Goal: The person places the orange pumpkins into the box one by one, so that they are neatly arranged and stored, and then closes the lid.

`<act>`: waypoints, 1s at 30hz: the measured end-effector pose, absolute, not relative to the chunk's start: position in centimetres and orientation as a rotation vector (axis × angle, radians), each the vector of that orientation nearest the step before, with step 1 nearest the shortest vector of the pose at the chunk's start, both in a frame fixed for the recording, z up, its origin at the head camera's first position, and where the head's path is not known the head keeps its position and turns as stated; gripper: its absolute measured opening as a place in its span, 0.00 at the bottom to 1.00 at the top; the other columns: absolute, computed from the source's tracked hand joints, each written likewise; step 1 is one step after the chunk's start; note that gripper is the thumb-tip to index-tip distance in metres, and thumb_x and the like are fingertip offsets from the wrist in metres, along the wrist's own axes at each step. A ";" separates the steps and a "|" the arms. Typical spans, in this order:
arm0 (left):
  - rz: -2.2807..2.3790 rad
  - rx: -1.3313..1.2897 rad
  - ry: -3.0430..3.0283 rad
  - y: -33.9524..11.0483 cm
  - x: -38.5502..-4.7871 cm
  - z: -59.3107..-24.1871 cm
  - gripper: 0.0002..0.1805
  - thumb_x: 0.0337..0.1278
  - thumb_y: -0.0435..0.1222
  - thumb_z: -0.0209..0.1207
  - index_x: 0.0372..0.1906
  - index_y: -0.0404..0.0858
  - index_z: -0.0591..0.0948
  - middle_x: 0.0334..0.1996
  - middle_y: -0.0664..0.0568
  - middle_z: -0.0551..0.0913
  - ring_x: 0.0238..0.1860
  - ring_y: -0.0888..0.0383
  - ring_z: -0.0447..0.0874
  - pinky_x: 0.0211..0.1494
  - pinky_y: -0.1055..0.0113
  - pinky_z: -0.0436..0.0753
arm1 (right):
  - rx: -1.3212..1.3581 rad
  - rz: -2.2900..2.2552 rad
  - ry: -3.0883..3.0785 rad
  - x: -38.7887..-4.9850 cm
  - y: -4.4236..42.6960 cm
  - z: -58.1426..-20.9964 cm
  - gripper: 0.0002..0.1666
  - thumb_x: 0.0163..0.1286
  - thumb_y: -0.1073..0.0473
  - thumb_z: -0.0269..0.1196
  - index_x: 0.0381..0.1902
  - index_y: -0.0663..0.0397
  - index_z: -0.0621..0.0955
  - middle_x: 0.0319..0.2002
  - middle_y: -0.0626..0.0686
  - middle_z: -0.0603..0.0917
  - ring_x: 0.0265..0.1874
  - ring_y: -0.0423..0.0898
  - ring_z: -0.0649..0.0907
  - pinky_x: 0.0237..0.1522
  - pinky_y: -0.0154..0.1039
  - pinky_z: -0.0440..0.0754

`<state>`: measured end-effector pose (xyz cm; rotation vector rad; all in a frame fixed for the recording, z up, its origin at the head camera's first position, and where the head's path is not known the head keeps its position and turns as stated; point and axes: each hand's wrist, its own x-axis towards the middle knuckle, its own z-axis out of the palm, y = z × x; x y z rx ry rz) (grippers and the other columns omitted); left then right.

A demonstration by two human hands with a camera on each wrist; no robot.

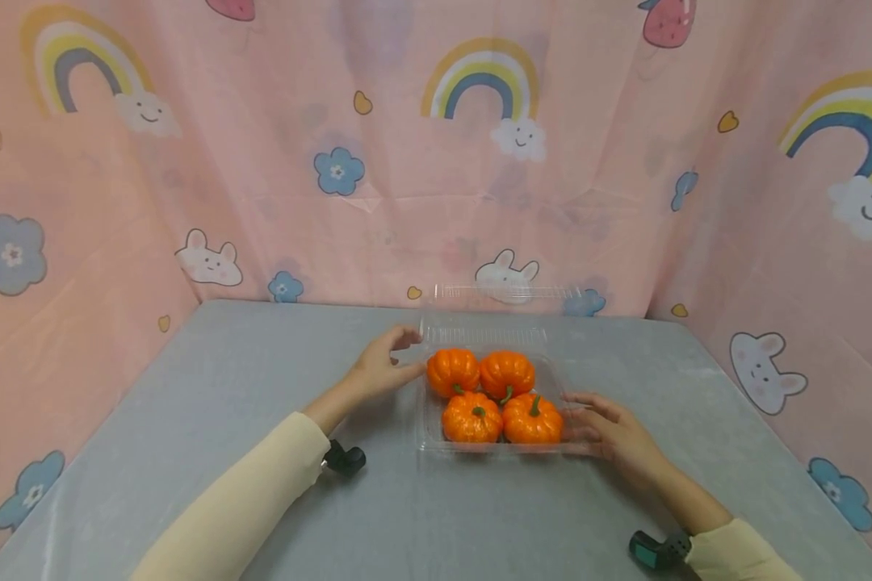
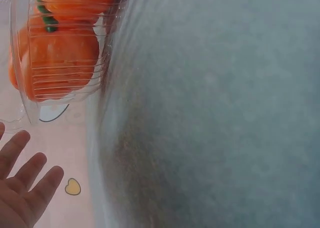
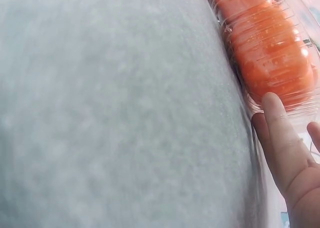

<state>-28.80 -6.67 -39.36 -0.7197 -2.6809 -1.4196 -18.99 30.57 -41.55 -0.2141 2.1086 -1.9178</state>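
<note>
A clear plastic clamshell box (image 1: 430,446) lies on the table with its transparent lid (image 1: 487,335) raised at the back. Inside sit several small orange pumpkins (image 1: 472,417) with green stems, in two rows. At the box's left rear corner, my left hand (image 1: 379,367) has its fingers spread and holds nothing; whether it touches the plastic I cannot tell. My right hand (image 1: 614,436) has its fingers extended against the box's right side. In the right wrist view, those fingertips (image 3: 272,102) meet the ribbed wall beside a pumpkin (image 3: 272,53).
A grey cloth-covered table (image 1: 276,347) extends around the box. Pink patterned curtains (image 1: 378,226) hang behind it and along both sides. Black devices are strapped at the left wrist (image 1: 345,458) and right wrist (image 1: 657,550).
</note>
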 end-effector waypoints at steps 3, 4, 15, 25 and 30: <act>-1.425 -0.737 -2.700 -6.9 -28.6 -39.3 0.29 0.56 0.39 0.63 0.62 0.39 0.70 0.60 0.44 0.77 0.63 0.43 0.74 0.61 0.48 0.78 | -0.228 -1.936 2.086 -18.9 30.6 -41.4 0.26 0.77 0.54 0.48 0.67 0.61 0.66 0.48 0.41 0.82 0.45 0.45 0.85 0.47 0.43 0.85; -1.432 -0.745 -2.705 -7.0 -28.5 -39.3 0.29 0.56 0.39 0.64 0.63 0.39 0.70 0.61 0.43 0.77 0.62 0.43 0.74 0.60 0.48 0.78 | -0.233 -1.941 2.079 -18.9 30.6 -41.3 0.25 0.77 0.54 0.48 0.66 0.61 0.66 0.48 0.41 0.82 0.45 0.45 0.85 0.47 0.43 0.85; -1.386 -0.783 -2.794 -7.8 -27.7 -39.5 0.22 0.64 0.37 0.54 0.62 0.48 0.72 0.60 0.47 0.78 0.61 0.45 0.76 0.62 0.48 0.77 | -0.187 -1.782 2.269 -18.3 31.2 -40.7 0.31 0.78 0.49 0.46 0.66 0.69 0.64 0.53 0.52 0.82 0.45 0.44 0.86 0.45 0.42 0.86; -1.361 -0.746 -2.862 -7.8 -27.1 -39.9 0.24 0.62 0.44 0.57 0.63 0.48 0.71 0.59 0.48 0.78 0.59 0.46 0.76 0.61 0.51 0.77 | -0.114 -1.623 2.365 -17.2 31.3 -39.5 0.35 0.79 0.47 0.40 0.62 0.79 0.64 0.49 0.64 0.81 0.39 0.47 0.87 0.39 0.44 0.87; -1.335 -0.724 -2.872 -7.8 -26.7 -40.0 0.28 0.58 0.45 0.61 0.64 0.50 0.71 0.58 0.49 0.78 0.59 0.47 0.77 0.61 0.52 0.78 | -0.108 -1.568 2.352 -16.5 31.2 -39.3 0.35 0.80 0.47 0.39 0.60 0.79 0.66 0.49 0.64 0.82 0.39 0.47 0.86 0.39 0.45 0.86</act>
